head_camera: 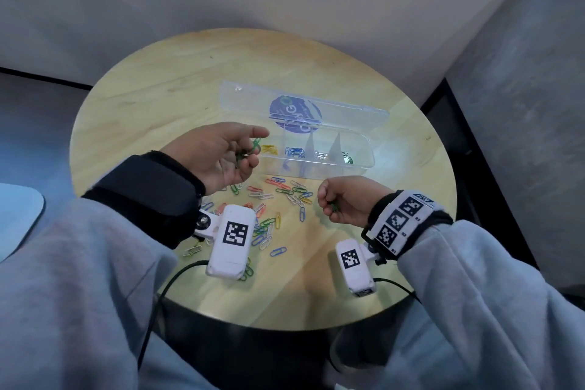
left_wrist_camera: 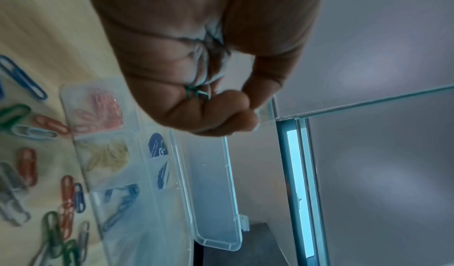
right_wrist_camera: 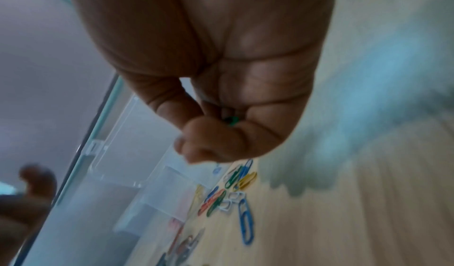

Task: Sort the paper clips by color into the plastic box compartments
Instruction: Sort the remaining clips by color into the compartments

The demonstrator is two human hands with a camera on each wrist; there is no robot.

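Observation:
A clear plastic box point(head_camera: 364, 165) with its lid open lies on the round wooden table point(head_camera: 158, 95); its compartments hold yellow, blue, white and green clips. My left hand point(head_camera: 221, 155) hovers left of the box, palm up, fingers curled round green paper clips point(head_camera: 251, 149), also seen as green clips point(left_wrist_camera: 196, 93) in the left wrist view. My right hand point(head_camera: 342, 199) is curled in front of the box, pinching a green clip point(head_camera: 334, 207), which shows as a green clip point(right_wrist_camera: 230, 119) in the right wrist view. Loose mixed clips point(head_camera: 278, 199) lie between the hands.
The box lid point(head_camera: 348, 111) with a blue sticker stands open behind the compartments. More loose clips point(head_camera: 262, 234) spread toward the table's near edge. White wrist cameras and black cables hang over the near side. A grey wall rises behind the table.

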